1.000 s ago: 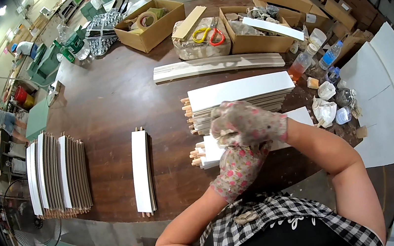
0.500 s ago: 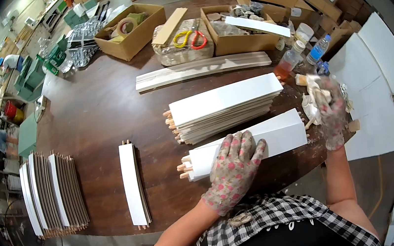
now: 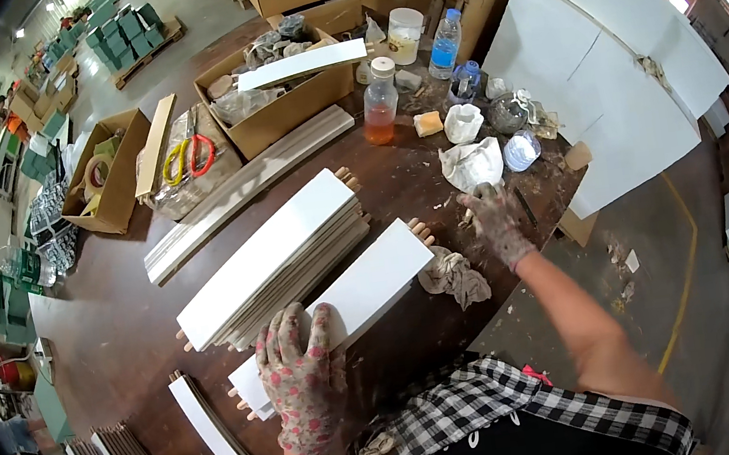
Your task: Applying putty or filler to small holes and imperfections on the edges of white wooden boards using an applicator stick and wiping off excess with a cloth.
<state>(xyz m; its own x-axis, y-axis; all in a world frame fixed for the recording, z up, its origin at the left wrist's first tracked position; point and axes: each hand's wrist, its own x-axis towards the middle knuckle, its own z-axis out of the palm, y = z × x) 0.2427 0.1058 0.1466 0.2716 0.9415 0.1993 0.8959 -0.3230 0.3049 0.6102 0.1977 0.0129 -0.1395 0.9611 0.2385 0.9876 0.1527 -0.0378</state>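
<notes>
Toward the near edge of the surface (image 3: 108, 307), front stack (image 3: 380, 276) beneath left hand (image 3: 300, 383), rag (image 3: 456, 278) at its right end. Behind, rear stack (image 3: 271, 253), then slats (image 3: 249, 192). Toward far edge, scissors (image 3: 211, 151) on block (image 3: 230, 160) between left carton (image 3: 115, 203) and right carton (image 3: 281, 120). Toward right edge, bottles (image 3: 379, 101), right hand (image 3: 494, 221) before them.

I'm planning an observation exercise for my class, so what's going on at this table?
A person is working at a brown table. The gloved left hand rests on a white board, where wooden pegs stick out at both ends. The gloved right hand is at the table's right side, just beyond a crumpled rag; whether it holds anything is unclear. A taller stack of white boards lies alongside.
</notes>
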